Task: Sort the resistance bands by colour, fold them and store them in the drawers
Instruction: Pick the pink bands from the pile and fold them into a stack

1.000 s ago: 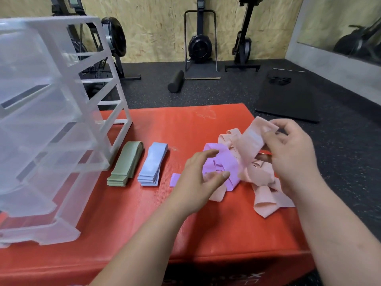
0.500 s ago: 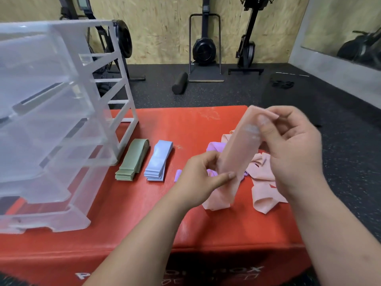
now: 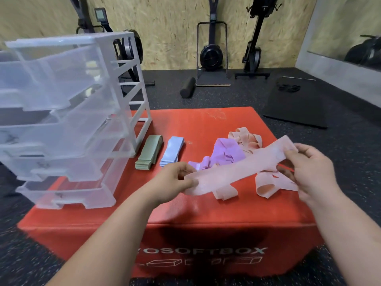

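A pink resistance band (image 3: 239, 168) is stretched flat between both hands above the red soft box (image 3: 185, 215). My left hand (image 3: 175, 182) pinches its lower left end and my right hand (image 3: 309, 172) pinches its upper right end. Beneath it lie several loose pink bands (image 3: 247, 139) and a heap of purple bands (image 3: 224, 153). A folded green stack (image 3: 148, 151) and a folded blue stack (image 3: 172, 150) lie side by side near the clear plastic drawer unit (image 3: 68, 120) at the box's left, whose drawers stand pulled out.
The box's front edge is just below my forearms. On the black rubber floor behind are a foam roller (image 3: 188, 87), a dark mat (image 3: 299, 106) and exercise machines against the wooden wall.
The pink band hung upright from my right hand; now both hands have pulled it out flat and nearly level, with the left hand taking its lower end.
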{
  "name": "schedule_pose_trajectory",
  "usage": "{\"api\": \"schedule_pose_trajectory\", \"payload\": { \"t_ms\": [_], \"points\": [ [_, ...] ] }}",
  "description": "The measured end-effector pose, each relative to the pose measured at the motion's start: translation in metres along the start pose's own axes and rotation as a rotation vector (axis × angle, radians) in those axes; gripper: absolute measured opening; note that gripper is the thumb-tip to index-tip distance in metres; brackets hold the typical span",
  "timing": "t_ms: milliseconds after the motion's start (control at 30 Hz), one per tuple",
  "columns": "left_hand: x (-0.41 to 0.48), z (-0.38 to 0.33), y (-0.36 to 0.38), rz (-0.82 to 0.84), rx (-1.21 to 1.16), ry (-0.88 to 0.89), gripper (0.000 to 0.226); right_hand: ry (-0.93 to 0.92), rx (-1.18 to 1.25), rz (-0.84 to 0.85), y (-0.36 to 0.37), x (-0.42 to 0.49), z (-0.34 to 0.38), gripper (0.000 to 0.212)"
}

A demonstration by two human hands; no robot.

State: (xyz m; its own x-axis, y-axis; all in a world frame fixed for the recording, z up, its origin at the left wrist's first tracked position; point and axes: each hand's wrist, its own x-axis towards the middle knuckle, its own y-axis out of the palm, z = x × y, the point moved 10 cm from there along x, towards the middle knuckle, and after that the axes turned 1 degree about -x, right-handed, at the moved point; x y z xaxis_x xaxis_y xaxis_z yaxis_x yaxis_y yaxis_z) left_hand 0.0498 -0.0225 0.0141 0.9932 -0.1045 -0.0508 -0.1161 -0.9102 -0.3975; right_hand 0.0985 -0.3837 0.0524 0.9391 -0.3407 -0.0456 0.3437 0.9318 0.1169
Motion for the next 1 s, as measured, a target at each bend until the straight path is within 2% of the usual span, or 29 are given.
{"api": "schedule_pose_trajectory", "payload": {
  "t_ms": [100, 267, 367, 467, 533, 600, 700, 833, 1000],
  "points": [
    [-0.017, 0.017, -0.013, -0.051, -0.054, -0.063, 0.003, 0.099, -0.074, 0.084, 0.001, -0.007, -0.023, 0.023],
    [-0.040, 0.042, -0.017, -0.074, -0.211, -0.175, 0.012, 0.223, -0.166, 0.197, 0.004, -0.028, -0.051, 0.018],
    [-0.051, 0.054, -0.023, -0.155, -0.283, -0.232, 0.019, 0.266, -0.203, 0.205, 0.002, -0.039, -0.066, 0.013],
    [-0.058, 0.063, -0.040, -0.287, -0.216, -0.222, 0.022, 0.336, -0.291, 0.212, -0.002, -0.048, -0.091, 0.011],
    [-0.061, 0.068, -0.051, -0.342, -0.043, -0.191, 0.020, 0.364, -0.414, 0.248, -0.005, -0.056, -0.107, 0.007],
    [-0.062, 0.073, -0.057, -0.356, 0.160, -0.176, 0.018, 0.333, -0.561, 0.280, -0.007, -0.060, -0.115, 0.006],
    [-0.065, 0.075, -0.059, -0.372, 0.414, -0.166, 0.018, 0.179, -0.800, 0.271, -0.009, -0.058, -0.113, 0.013],
    [-0.066, 0.069, -0.058, -0.416, 0.484, -0.099, 0.018, 0.008, -1.101, 0.263, -0.002, -0.055, -0.102, 0.020],
    [-0.062, 0.071, -0.053, -0.374, 0.577, -0.075, 0.015, -0.105, -1.208, 0.257, 0.007, -0.048, -0.098, 0.022]
  ]
}}
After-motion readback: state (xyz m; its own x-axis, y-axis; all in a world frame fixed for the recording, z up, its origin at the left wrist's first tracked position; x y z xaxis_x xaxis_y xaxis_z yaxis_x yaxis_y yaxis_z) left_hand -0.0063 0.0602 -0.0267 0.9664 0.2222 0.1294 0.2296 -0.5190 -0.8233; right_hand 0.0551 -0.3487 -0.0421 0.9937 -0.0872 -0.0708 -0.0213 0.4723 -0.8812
